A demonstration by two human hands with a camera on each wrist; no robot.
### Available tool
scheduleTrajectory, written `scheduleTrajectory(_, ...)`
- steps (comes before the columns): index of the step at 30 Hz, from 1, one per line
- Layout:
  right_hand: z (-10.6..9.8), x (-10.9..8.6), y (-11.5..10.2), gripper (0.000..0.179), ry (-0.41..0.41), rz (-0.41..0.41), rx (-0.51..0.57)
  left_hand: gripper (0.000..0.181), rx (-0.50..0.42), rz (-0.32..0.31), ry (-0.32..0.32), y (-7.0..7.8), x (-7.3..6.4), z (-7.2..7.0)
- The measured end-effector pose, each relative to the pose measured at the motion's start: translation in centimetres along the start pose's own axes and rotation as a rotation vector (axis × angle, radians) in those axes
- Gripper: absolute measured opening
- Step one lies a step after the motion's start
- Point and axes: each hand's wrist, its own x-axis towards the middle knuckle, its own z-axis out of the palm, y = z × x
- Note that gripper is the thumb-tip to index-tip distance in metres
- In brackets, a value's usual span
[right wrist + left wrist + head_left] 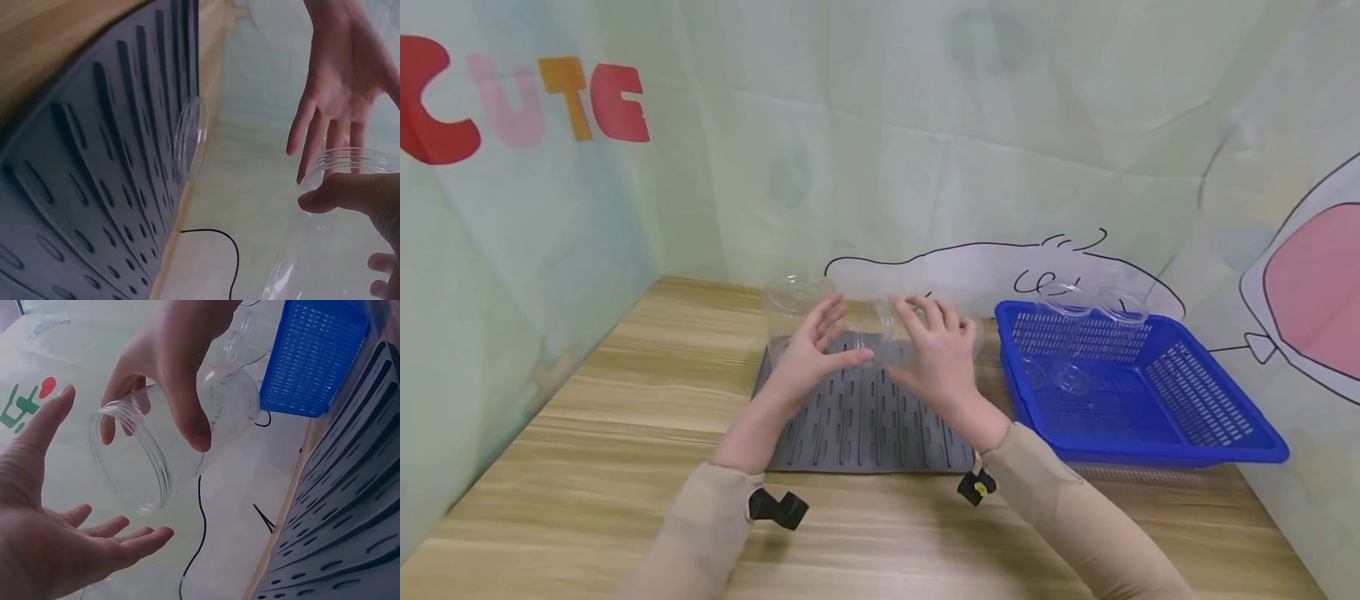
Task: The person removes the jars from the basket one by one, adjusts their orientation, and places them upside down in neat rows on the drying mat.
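My right hand [940,354] grips a clear jar [156,472] around its body, above the grey ridged mat [880,425]. The jar lies tilted on its side in the air, its threaded mouth facing my left hand [808,350]. Spread and holding nothing, the left hand has its palm toward that mouth, with the fingers apart from the rim in the left wrist view. Behind the left hand, a second clear jar [801,292] stands at the mat's back left. Its outline is faint, partly hidden by the hand.
To the right of the mat sits a blue plastic basket [1157,446] with clear jars [1067,337] standing in its left part. Mat and basket are on a wooden table [587,475]. A printed cloth backdrop [880,150] closes off the back and sides.
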Motion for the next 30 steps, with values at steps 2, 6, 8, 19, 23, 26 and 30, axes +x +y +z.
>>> scheduleTrajectory(2, 0.5, -0.4, -0.4, 0.097, 0.002, -0.007, -0.017, 0.100, 0.023, -0.024, -0.016, -0.3, 0.1, 0.2)
scheduleTrajectory(6, 0.9, -0.9, -0.9, 0.096, -0.004, -0.022, -0.020, 0.100, 0.037, -0.054, -0.028, -0.8, 0.1, 0.6)
scheduleTrajectory(8, 1.0, -1.0, -1.1, 0.095, -0.005, -0.031, -0.019, 0.100, 0.025, -0.059, -0.028, -0.9, 0.1, 0.8)
scheduleTrajectory(19, 1.3, -1.7, -1.4, 0.097, -0.030, -0.051, -0.040, 0.092, 0.025, -0.099, -0.034, -1.5, 0.3, 1.0)
scheduleTrajectory(23, 1.3, -1.7, -1.0, 0.103, -0.046, -0.070, -0.029, 0.086, 0.036, -0.097, -0.024, -1.6, 0.3, 1.1)
scheduleTrajectory(26, 1.2, -1.6, -0.6, 0.108, -0.052, -0.091, -0.016, 0.083, 0.038, -0.098, -0.013, -1.6, 0.3, 1.1)
scheduleTrajectory(30, 1.0, -1.6, 0.2, 0.110, -0.015, -0.108, 0.055, 0.082, 0.046, -0.092, 0.001, -1.7, 0.5, 0.9)
